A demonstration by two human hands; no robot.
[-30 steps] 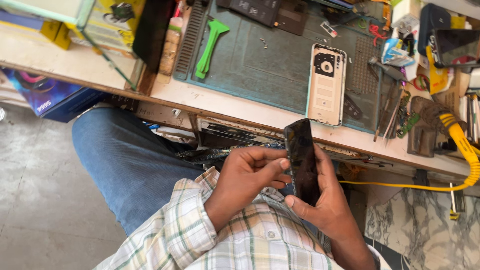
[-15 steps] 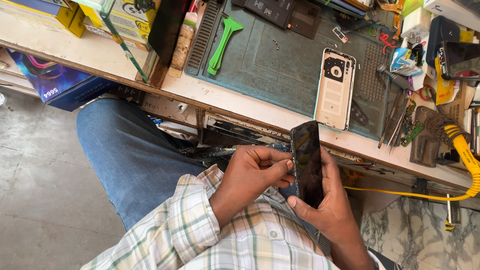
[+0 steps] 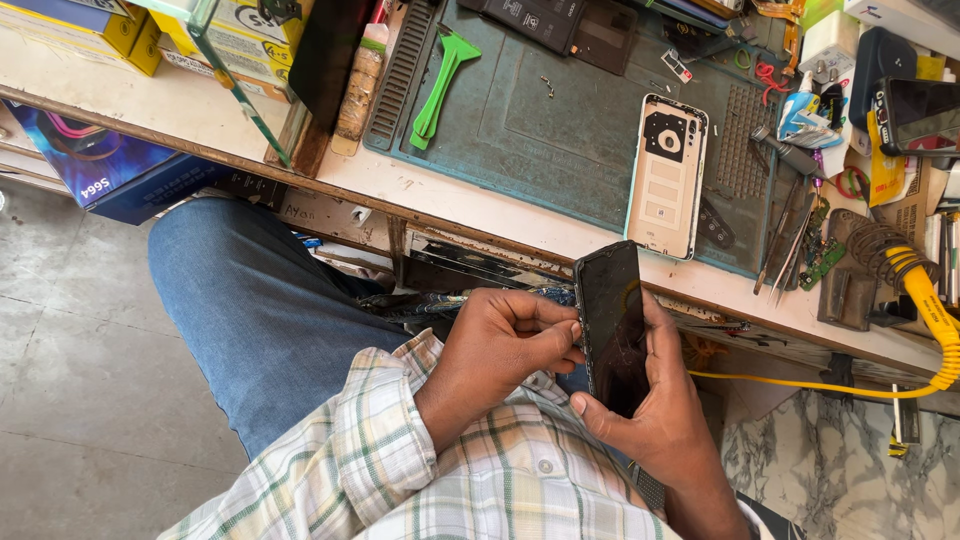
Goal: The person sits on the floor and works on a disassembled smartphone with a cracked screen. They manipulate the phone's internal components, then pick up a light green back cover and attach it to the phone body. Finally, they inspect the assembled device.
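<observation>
My right hand cradles a black phone from below, dark screen up, over my lap. The thumb lies against the phone's lower left edge. My left hand, in a plaid sleeve, presses its fingertips against the phone's left side edge, about halfway up. I cannot tell whether those fingers hold a small tool. On the bench just above lies a white phone back shell, inner side up, on a teal work mat.
A green plastic pry tool lies on the mat's left part. Tweezers and small tools crowd the right side beside a yellow coiled cable. Boxes sit at the left. The bench edge runs close above my hands; my jeans-clad leg is to their left.
The view has shifted slightly; both hands stay on the black phone, and my left fingers have closed in tighter on its left edge.
</observation>
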